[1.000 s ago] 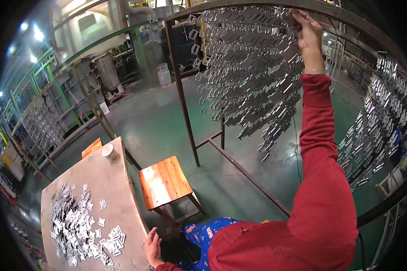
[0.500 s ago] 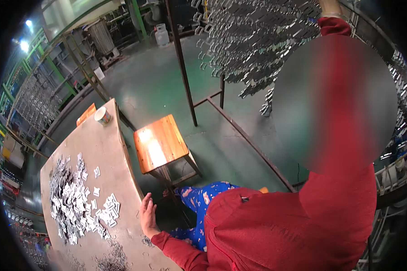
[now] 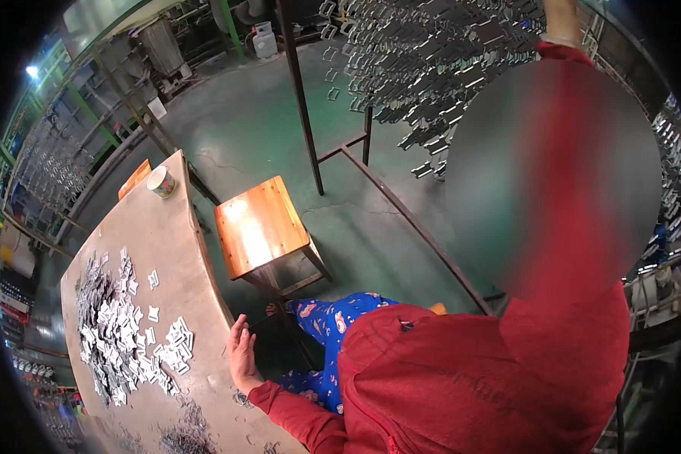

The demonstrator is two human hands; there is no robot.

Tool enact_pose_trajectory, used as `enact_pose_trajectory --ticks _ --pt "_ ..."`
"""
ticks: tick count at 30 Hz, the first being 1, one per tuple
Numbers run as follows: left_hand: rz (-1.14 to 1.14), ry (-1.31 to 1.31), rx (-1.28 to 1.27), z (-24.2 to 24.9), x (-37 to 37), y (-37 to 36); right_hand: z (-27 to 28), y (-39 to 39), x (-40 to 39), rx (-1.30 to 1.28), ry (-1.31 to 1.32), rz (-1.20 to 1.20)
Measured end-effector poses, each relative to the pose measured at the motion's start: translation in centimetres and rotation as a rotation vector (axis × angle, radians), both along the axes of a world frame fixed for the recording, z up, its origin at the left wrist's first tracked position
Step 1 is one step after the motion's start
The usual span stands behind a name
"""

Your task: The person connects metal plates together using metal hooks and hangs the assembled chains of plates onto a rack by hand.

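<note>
My left hand [image 3: 240, 349] lies flat on the near edge of the brown worktable [image 3: 181, 250], fingers apart and holding nothing. Just left of it is a small row of flat metal pieces [image 3: 175, 344], and beyond that a big heap of the same pieces [image 3: 106, 325]. My right arm in a red sleeve reaches straight up to the hanging rack of metal parts [image 3: 431, 68]. Only the base of my right hand [image 3: 560, 17] shows at the top edge; its fingers are cut off.
A wooden stool [image 3: 259, 227] stands beside the table. A paper cup [image 3: 160, 181] sits at the table's far end. The rack's dark steel frame [image 3: 301, 98] stands on the green floor. More loaded racks hang at the far left [image 3: 49, 163] and right [image 3: 670, 174].
The view has tilted downward, so my raised right hand has slid out past the top edge. My left hand has stayed on the table edge, fingers now spread flatter.
</note>
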State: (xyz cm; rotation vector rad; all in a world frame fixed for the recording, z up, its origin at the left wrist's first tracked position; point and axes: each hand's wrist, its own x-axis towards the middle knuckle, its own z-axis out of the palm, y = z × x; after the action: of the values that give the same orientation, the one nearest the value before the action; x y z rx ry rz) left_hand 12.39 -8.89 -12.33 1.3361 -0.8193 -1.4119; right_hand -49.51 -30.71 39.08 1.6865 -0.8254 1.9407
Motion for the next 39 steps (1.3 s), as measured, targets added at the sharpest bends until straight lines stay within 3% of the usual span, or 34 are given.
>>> enact_pose_trajectory --ticks 4,5,6,8,9,10,12,15,16,18,21,25,28,30,33,39 --pt "0.014 0.034 -0.007 0.3 -0.3 0.1 -7.1 0.4 0.3 -0.364 -0.010 -0.629" --pt "0.021 0.008 -0.032 0.7 -0.5 0.4 -10.4 3.2 6.8 -0.199 -0.138 -0.454" --pt "0.050 0.062 -0.071 1.1 -0.6 1.0 -13.6 2.1 8.3 -0.200 -0.143 -0.332" --pt "0.152 0.122 -0.175 4.2 -1.9 2.5 -19.8 1.1 17.4 -0.017 -0.447 0.237" --pt "0.235 0.128 -0.222 6.9 -2.5 4.0 -22.2 -0.1 20.7 -0.110 -0.149 0.142" --pt "0.192 0.041 -0.278 8.9 -1.8 5.3 -24.0 0.4 24.9 0.093 -0.054 0.063" --pt "0.174 -0.157 -0.347 11.7 -0.4 9.8 -27.3 1.1 32.7 0.377 -0.098 0.490" --pt "0.434 -0.409 -0.234 14.5 0.0 15.7 -31.4 1.1 40.5 0.282 0.121 0.620" --pt "0.472 -0.373 -0.137 15.3 -0.3 17.8 -32.1 1.9 42.7 0.383 0.070 0.783" --pt "0.571 -0.312 0.056 14.7 -0.9 20.6 -33.0 4.6 45.9 0.682 -0.023 0.952" --pt "0.789 -0.281 0.098 11.2 -1.2 24.9 -36.6 6.0 49.6 0.811 0.047 1.069" --pt "1.097 -0.370 0.125 9.4 -0.1 25.8 -39.3 5.5 49.6 0.839 0.119 1.136" --pt "1.132 -0.653 0.274 7.6 3.4 25.0 -38.7 3.8 48.1 0.921 0.101 1.080" --pt "1.066 -1.004 0.541 6.4 5.7 23.6 -38.2 2.2 46.2 0.924 0.084 0.973" --pt "1.099 -1.122 0.691 4.8 8.1 21.2 -38.9 -0.2 42.8 1.000 -0.003 0.904" --pt "1.076 -1.421 0.602 1.4 10.4 19.4 -42.8 -3.6 38.4 1.089 0.036 0.837"
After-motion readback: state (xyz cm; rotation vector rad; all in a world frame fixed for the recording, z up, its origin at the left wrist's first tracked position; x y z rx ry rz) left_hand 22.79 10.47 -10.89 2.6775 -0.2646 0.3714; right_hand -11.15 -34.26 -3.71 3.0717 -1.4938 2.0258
